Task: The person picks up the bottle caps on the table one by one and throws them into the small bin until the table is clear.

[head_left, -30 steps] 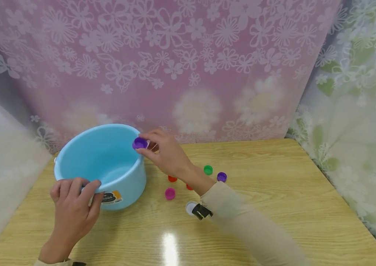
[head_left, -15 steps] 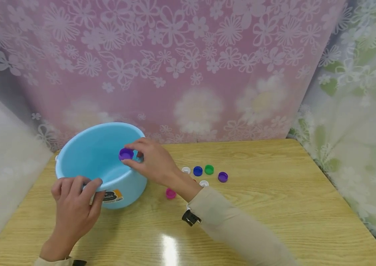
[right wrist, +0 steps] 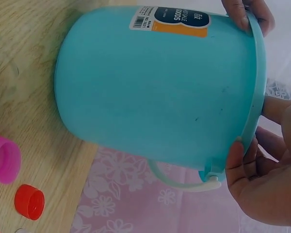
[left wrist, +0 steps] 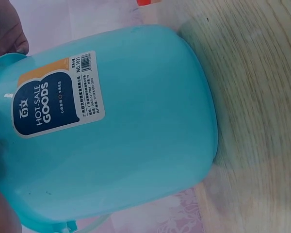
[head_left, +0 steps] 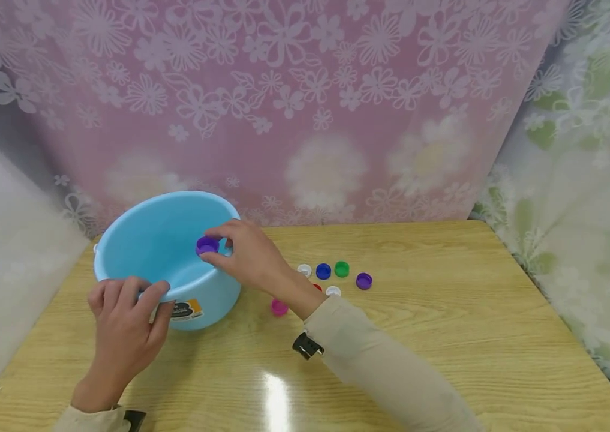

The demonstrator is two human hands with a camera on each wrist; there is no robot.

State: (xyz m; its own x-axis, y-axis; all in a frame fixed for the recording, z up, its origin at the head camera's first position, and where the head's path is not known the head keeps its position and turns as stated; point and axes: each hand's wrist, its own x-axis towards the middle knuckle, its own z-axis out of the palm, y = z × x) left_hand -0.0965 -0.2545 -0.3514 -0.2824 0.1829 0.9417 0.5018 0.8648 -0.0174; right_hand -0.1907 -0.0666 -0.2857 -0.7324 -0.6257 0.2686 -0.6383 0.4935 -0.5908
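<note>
A light blue bucket (head_left: 213,306) with a printed label (head_left: 186,309) stands on the wooden table. My left hand (head_left: 126,327) grips its near rim, thumb outside and fingers over the edge. Between thumb and fingers, my right hand (head_left: 255,257) pinches a purple bottle cap (head_left: 207,245), held over the bucket's mouth just inside the right rim. In the right wrist view my right hand (right wrist: 271,179) is at the bucket's rim and the cap is hidden behind it. The left wrist view is mostly filled by the bucket's side (left wrist: 145,126).
Right of the bucket lie loose bottle caps: pink (head_left: 279,307), blue (head_left: 323,271), green (head_left: 342,269), purple (head_left: 364,281) and white ones (head_left: 333,291). A red cap (right wrist: 30,202) shows in the right wrist view. A pink flowered curtain (head_left: 321,150) hangs behind the table (head_left: 445,312).
My right hand has carried the purple cap from the bucket's right rim leftward and down over its opening, then stayed nearly still. The left hand keeps its grip on the rim.
</note>
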